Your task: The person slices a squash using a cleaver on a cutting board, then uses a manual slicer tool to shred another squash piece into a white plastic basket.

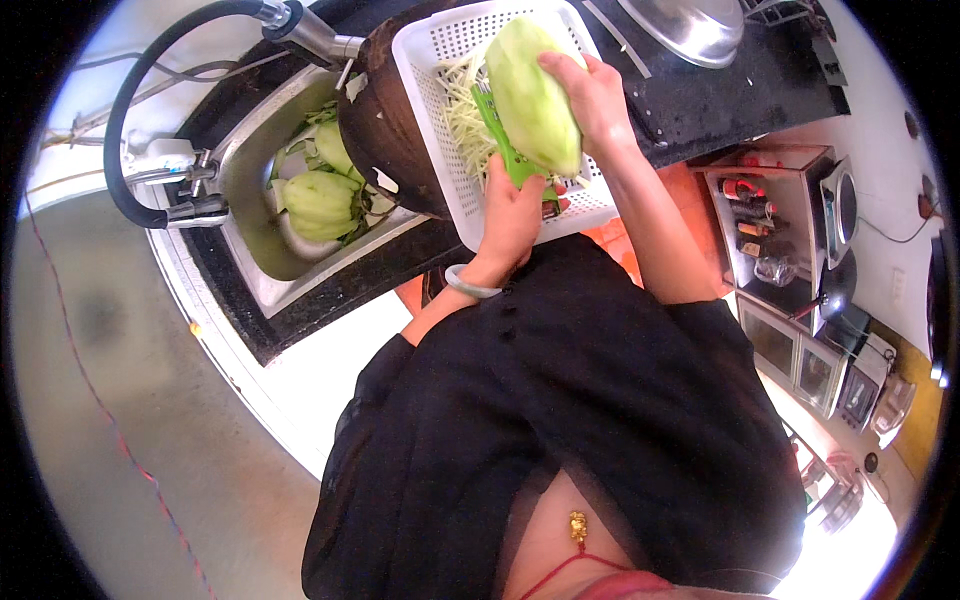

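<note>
My right hand (pixel 592 105) grips a large peeled pale-green fruit, like a green papaya (pixel 525 85), holding it tilted over a white perforated plastic basket (pixel 424 75). Below it, my left hand (pixel 513 208) is closed round the handle of a green hand shredder (pixel 513 160). The shredder's head lies against the papaya's left side; its blade is mostly hidden. Thin pale shreds (pixel 458 115) lie in the basket under both hands.
Left of the basket is a dark round wooden block (pixel 385 120). A steel sink (pixel 245 190) holds more pale-green fruit (pixel 320 207) and peels, with a black hose tap (pixel 115 110) above. A metal lid (pixel 690 30) sits at the back right. Bottles (pixel 745 190) stand on a shelf at right.
</note>
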`<state>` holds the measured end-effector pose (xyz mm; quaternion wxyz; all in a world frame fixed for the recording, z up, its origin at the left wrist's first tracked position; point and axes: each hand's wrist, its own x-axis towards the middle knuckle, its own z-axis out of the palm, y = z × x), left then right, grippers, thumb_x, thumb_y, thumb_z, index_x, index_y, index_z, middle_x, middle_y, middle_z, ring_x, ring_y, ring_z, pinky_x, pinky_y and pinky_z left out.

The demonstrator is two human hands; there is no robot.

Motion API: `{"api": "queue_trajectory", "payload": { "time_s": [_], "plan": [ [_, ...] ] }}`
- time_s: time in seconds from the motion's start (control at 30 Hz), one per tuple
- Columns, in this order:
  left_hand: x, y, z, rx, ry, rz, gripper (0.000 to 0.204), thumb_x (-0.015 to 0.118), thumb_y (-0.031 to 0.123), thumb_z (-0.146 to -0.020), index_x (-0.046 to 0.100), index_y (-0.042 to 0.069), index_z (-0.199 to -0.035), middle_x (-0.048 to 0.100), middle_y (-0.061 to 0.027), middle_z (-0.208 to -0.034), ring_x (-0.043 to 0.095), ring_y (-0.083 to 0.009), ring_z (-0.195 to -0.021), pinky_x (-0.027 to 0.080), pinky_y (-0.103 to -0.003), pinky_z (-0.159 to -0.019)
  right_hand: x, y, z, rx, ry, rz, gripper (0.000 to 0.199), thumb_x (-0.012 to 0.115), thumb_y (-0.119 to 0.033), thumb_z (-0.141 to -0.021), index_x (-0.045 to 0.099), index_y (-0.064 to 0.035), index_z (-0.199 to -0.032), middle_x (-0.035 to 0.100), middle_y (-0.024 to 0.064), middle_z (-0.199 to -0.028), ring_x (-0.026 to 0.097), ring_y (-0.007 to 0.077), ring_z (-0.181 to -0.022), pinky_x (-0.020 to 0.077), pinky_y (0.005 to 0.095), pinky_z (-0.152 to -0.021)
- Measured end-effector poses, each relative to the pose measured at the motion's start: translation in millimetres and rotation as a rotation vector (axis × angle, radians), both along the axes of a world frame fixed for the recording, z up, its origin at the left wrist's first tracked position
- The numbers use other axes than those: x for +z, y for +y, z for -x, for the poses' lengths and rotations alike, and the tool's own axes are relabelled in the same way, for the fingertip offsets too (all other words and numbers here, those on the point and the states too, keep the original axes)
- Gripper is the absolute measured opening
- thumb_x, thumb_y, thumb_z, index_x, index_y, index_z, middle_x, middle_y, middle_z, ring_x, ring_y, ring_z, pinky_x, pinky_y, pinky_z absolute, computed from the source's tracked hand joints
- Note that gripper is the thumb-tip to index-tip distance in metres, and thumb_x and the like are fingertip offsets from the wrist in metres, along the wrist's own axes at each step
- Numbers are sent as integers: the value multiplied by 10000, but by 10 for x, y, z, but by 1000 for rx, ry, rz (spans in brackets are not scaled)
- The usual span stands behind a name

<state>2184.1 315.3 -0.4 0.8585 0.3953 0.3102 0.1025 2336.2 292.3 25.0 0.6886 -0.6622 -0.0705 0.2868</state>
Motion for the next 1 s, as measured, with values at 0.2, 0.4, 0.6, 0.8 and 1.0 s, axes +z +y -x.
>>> {"api": "queue_trajectory", "payload": {
  "time_s": [0.2,0.4,0.6,0.8,1.0],
  "plan": [
    [87,-173,66,-109,62,39,297,452,7,-899,336,10,-1173,548,-151,-1072,617,-219,-864,578,-349,-691,10,275,-260,-202,0,90,414,687,-271,-784,599,73,-996,657,123,-827,639,193,-664,519,294,-605],
    [105,-112,139,-29,-24,40,303,456,-5,-895,362,17,-1181,559,-150,-1086,627,-220,-856,570,-346,-722,331,159,-475,-131,-199,25,337,632,-229,-814,616,50,-1002,659,115,-796,630,178,-640,518,317,-584],
    [47,66,48,44,-70,25,340,461,-16,-888,365,34,-1211,549,-134,-1126,622,-219,-916,558,-326,-740,418,-174,-56,17,-120,73,423,704,-275,-780,613,64,-1017,672,137,-866,652,162,-702,522,291,-627],
    [42,87,-19,114,-129,-66,380,485,-18,-887,360,21,-1244,545,-99,-1105,591,-167,-957,537,-293,-758,395,-375,253,120,-137,118,514,782,-269,-732,591,58,-1078,669,137,-940,651,165,-814,529,289,-715],
    [-125,80,-28,82,-109,-243,363,500,-9,-875,398,12,-1223,546,-107,-1104,574,-191,-981,490,-301,-811,427,-449,370,89,-19,7,455,760,-177,-745,579,59,-1091,661,128,-963,645,159,-814,529,289,-721]
  ]
}}
